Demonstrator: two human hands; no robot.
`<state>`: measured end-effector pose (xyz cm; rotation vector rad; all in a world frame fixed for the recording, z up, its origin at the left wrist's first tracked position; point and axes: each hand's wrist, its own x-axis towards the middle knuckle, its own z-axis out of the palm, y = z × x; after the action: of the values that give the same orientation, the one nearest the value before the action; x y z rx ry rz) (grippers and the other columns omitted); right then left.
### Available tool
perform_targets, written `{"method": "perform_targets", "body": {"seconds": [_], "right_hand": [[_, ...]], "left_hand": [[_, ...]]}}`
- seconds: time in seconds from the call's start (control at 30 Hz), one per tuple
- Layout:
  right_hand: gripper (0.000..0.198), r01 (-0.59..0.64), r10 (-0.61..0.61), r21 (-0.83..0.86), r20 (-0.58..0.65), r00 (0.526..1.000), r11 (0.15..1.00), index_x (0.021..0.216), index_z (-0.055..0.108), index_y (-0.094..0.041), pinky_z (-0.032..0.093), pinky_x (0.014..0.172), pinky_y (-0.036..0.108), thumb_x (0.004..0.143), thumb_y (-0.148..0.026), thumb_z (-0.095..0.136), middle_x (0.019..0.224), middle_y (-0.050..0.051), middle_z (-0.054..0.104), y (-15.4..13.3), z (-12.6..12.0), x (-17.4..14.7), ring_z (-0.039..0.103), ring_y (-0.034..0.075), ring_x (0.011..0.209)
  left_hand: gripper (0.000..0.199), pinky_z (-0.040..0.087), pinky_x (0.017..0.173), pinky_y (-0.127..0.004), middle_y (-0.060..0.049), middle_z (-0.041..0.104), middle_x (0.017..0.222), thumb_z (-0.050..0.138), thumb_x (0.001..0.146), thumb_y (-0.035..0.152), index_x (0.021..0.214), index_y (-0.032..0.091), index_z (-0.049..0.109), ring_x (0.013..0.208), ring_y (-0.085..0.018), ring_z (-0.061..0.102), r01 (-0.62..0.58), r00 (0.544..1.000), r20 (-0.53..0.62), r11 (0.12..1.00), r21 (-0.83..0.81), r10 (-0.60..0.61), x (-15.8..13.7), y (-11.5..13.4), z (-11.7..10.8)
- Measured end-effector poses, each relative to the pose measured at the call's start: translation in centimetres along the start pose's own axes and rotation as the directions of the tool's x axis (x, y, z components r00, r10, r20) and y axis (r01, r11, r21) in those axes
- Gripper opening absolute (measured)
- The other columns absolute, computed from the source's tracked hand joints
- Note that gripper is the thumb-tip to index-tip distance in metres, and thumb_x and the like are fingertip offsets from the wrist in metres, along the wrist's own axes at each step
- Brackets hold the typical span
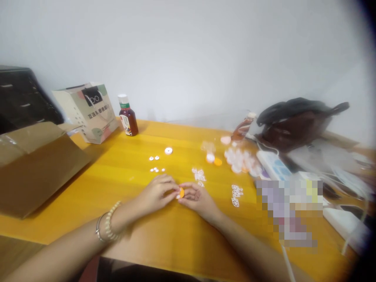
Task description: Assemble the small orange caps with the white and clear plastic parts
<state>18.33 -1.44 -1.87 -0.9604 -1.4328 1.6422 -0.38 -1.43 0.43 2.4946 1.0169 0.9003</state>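
Near the middle of the table, my left hand and my right hand meet with their fingertips round a small orange disc. A pale bit shows at the disc's lower left edge, too small to name. Both hands pinch the disc, held just above the table. Beyond my left hand lie several small white round pieces, two larger white pieces and a white ring-like disc. White openwork pieces lie just past my right hand, and more cut-out pieces are to its right.
On the left stand a cardboard box, a paper bag and a dark red bottle. At the right are a heap of pale round pieces, another bottle, a dark bag and white power strips with cables.
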Motion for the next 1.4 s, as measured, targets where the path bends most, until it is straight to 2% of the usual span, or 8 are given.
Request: {"method": "perform_targets", "body": {"seconds": [0.17, 0.33, 0.53, 0.67, 0.8, 1.03, 1.2, 1.4], "right_hand": [[0.040, -0.001, 0.001, 0.006, -0.020, 1.000, 1.000, 0.093, 0.057, -0.019, 0.051, 0.075, 0.029, 0.059, -0.029, 0.075, 0.073, -0.001, 0.067, 0.2, 0.0, 0.0, 0.063, 0.011, 0.066], [0.040, -0.023, 0.024, 0.015, -0.060, 0.998, 1.000, 0.094, 0.059, -0.019, 0.050, 0.075, 0.028, 0.059, -0.028, 0.075, 0.073, -0.001, 0.067, 0.0, -0.1, 0.0, 0.062, 0.011, 0.067], [0.039, 0.008, -0.007, 0.025, -0.059, 0.998, 1.000, 0.094, 0.060, -0.019, 0.050, 0.078, 0.028, 0.059, -0.026, 0.076, 0.075, -0.001, 0.066, -0.1, -0.2, 0.0, 0.062, 0.011, 0.070], [0.038, 0.026, -0.025, 0.019, -0.050, 0.998, 0.999, 0.095, 0.060, -0.019, 0.050, 0.078, 0.028, 0.061, -0.026, 0.074, 0.077, -0.001, 0.067, 0.1, -0.2, 0.1, 0.062, 0.011, 0.071], [0.036, 0.039, -0.039, -0.004, -0.067, 0.997, 0.999, 0.095, 0.060, -0.019, 0.051, 0.078, 0.029, 0.062, -0.026, 0.074, 0.077, 0.000, 0.067, 0.2, -0.1, 0.1, 0.063, 0.012, 0.072], [0.037, 0.024, -0.024, 0.013, -0.047, 0.999, 1.000, 0.096, 0.061, -0.019, 0.050, 0.082, 0.032, 0.062, -0.027, 0.074, 0.079, 0.000, 0.068, 0.3, -0.1, 0.0, 0.064, 0.013, 0.075], [0.040, 0.006, -0.006, 0.037, -0.014, 1.000, 0.999, 0.101, 0.063, -0.021, 0.048, 0.087, 0.036, 0.063, -0.027, 0.072, 0.083, 0.001, 0.069, 0.3, -0.1, -0.1, 0.064, 0.014, 0.079], [0.038, 0.006, -0.007, 0.024, 0.024, 1.000, 1.000, 0.100, 0.065, -0.022, 0.047, 0.087, 0.038, 0.064, -0.029, 0.072, 0.082, 0.001, 0.070, 0.3, 0.0, -0.3, 0.064, 0.016, 0.080]], "left_hand": [[0.017, 0.044, 0.072, -0.028, -0.005, 0.059, 0.083, 0.049, 0.086, 0.026, 0.088, 0.017, 0.063, 0.078, -0.014, 0.053, 0.012, 1.000, -0.005, 0.998, -0.065, -0.012, 0.0, 0.1, -0.3], [0.019, 0.044, 0.079, -0.030, -0.006, 0.060, 0.091, 0.050, 0.085, 0.027, 0.098, 0.017, 0.060, 0.085, -0.015, 0.054, 0.068, 0.997, -0.010, 0.992, -0.104, -0.070, 0.2, 0.3, -1.2], [0.021, 0.045, 0.079, -0.029, -0.005, 0.064, 0.094, 0.047, 0.086, 0.028, 0.100, 0.018, 0.059, 0.085, -0.015, 0.058, 0.191, 0.981, 0.080, 0.961, -0.199, -0.178, 0.1, 0.0, -1.0], [0.021, 0.046, 0.077, -0.028, -0.005, 0.066, 0.091, 0.048, 0.085, 0.029, 0.097, 0.016, 0.060, 0.082, -0.014, 0.059, 0.277, 0.961, 0.096, 0.906, -0.319, -0.260, 0.0, -0.6, -0.1], [0.022, 0.046, 0.075, -0.029, -0.005, 0.064, 0.086, 0.053, 0.083, 0.032, 0.095, 0.014, 0.058, 0.079, -0.014, 0.058, 0.310, 0.949, 0.090, 0.846, -0.433, -0.302, -0.1, -0.9, 0.9], [0.022, 0.042, 0.062, -0.022, 0.000, 0.053, 0.075, 0.057, 0.080, 0.029, 0.093, 0.014, 0.049, 0.064, -0.008, 0.049, 0.385, 0.914, 0.146, 0.693, -0.610, -0.379, -0.3, -0.5, 2.0], [0.023, 0.038, 0.057, -0.019, 0.004, 0.048, 0.068, 0.059, 0.078, 0.029, 0.091, 0.015, 0.046, 0.059, -0.006, 0.045, 0.437, 0.886, 0.207, 0.601, -0.669, -0.414, -0.4, -0.6, 2.2], [0.027, 0.039, 0.056, -0.020, 0.004, 0.050, 0.066, 0.065, 0.073, 0.030, 0.086, 0.014, 0.047, 0.057, -0.006, 0.048, 0.493, 0.855, 0.271, 0.528, -0.692, -0.443, -0.6, -1.4, 2.5]]}}
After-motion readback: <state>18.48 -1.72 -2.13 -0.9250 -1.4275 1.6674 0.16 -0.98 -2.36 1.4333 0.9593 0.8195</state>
